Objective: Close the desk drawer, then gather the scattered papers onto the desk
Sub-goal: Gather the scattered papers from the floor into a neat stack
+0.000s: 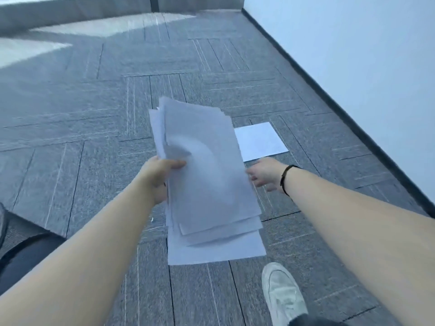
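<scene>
My left hand (156,175) grips a loose stack of white papers (207,184) by its left edge, thumb on top, and holds it above the carpet. A single white sheet (260,141) lies flat on the grey carpet just beyond the stack, to the right. My right hand (263,176) reaches out low toward that sheet with its fingers spread and nothing in it; part of the hand is hidden behind the stack. A black band circles the right wrist. No desk or drawer is in view.
Grey carpet tiles (94,114) cover the floor. A white wall with a dark baseboard (329,97) runs along the right. My white shoe (282,295) stands at the bottom right, and a dark trouser leg (26,252) shows at the lower left.
</scene>
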`<control>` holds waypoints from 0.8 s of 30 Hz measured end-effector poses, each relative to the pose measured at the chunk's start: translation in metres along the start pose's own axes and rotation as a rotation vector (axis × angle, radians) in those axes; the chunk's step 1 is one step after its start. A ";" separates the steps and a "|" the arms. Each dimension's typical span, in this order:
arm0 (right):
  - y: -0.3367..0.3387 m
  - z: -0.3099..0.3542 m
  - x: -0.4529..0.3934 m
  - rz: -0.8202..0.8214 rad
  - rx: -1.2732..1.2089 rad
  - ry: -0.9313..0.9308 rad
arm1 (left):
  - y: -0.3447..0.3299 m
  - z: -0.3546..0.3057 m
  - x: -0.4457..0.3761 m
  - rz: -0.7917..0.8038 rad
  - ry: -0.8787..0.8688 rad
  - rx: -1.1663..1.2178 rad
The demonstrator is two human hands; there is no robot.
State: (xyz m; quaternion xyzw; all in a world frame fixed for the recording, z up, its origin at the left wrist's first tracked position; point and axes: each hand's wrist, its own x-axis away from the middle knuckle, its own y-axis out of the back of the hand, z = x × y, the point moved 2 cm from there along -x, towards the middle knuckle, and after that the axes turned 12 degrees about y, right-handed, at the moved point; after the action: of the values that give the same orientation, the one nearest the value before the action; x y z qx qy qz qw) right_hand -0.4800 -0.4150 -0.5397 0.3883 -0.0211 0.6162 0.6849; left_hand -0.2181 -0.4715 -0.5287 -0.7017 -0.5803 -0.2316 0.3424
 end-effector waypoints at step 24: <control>-0.003 -0.095 -0.335 0.358 1.551 0.370 | -0.003 -0.046 -0.261 0.000 0.157 0.146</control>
State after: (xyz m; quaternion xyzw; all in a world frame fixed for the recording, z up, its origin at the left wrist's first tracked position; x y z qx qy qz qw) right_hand -0.6006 -0.6390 -0.7778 0.6346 0.4631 0.6098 0.1049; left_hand -0.2748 -0.6769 -0.6867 -0.6545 -0.5671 -0.2430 0.4369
